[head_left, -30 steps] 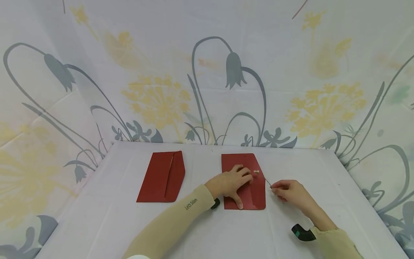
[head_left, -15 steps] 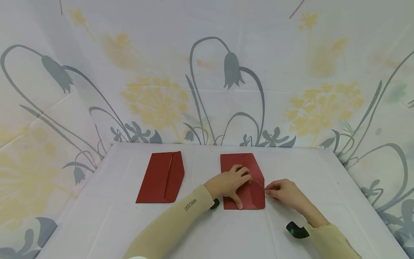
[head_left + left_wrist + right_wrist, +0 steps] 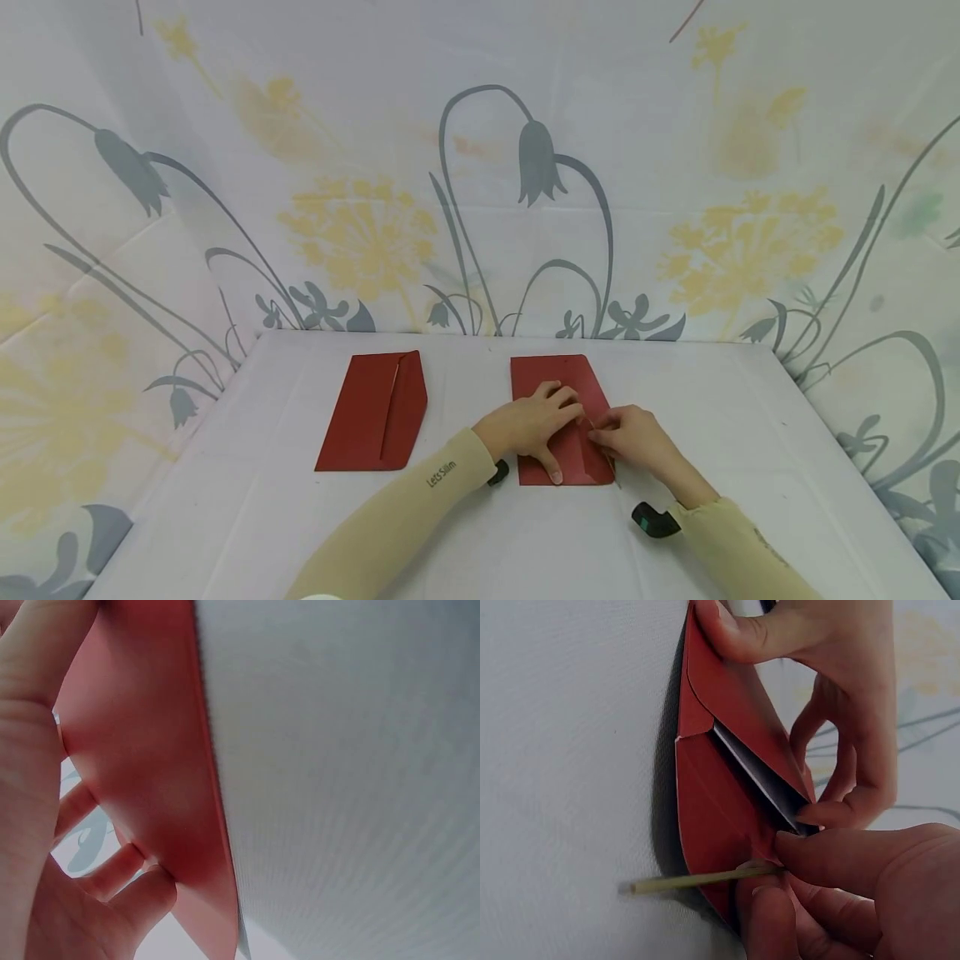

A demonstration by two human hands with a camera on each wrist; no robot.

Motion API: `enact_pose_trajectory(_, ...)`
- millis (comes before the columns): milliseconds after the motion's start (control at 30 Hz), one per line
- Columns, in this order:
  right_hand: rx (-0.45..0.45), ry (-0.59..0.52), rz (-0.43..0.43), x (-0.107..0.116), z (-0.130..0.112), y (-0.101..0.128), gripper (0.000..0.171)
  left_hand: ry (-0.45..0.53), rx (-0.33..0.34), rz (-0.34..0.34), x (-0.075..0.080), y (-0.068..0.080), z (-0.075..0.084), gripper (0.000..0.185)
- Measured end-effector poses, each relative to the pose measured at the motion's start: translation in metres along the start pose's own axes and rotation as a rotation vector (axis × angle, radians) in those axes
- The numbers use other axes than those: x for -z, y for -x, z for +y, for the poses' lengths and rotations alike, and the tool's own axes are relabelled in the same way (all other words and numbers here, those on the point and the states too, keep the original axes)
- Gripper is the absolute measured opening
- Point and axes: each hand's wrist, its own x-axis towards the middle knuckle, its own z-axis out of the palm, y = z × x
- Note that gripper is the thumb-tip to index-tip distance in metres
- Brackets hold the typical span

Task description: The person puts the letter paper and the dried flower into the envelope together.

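A red paper envelope (image 3: 538, 373) lies on the white table, its flap side to the right. My left hand (image 3: 534, 423) holds it, thumb near the front edge and bent fingers at the pocket's opening. In the right wrist view the pocket (image 3: 731, 671) gapes, with a pale inside showing. My right hand (image 3: 633, 435) pinches a thin yellowish-green stem (image 3: 682, 882) at the opening. One end of the stem sticks out past the envelope's edge; its other end is hidden by the hands and envelope.
To the left a second red envelope (image 3: 371, 412) lies on the white table (image 3: 465, 533), its flap open to the right. A floral-printed cloth (image 3: 480, 208) rises behind and at both sides. Black wrist devices (image 3: 655, 520) sit below the sleeves.
My right hand has moved left onto the envelope's flap side with the stem, whose small pale flower head showed earlier and is now hidden. My left hand has stayed on the envelope.
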Motion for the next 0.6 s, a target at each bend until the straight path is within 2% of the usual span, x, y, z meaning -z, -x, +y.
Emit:
enact_pose_trajectory(167, -0.066, -0.046, 0.017, -0.003, -0.002, -0.006, 0.011, -0.003, 0.006, -0.008, 0.001, 0.000, 0.001, 0.096)
enact_pose_trajectory(333, -0.116, -0.126, 0.008, 0.000, 0.000, -0.009, 0.021, 0.011, 0.003, -0.011, 0.001, 0.000, 0.001, 0.094)
enact_pose_trajectory(600, -0.111, -0.272, 0.014, -0.002, 0.002, -0.019, 0.028, 0.017, 0.012, -0.018, 0.000, -0.001, 0.000, 0.097)
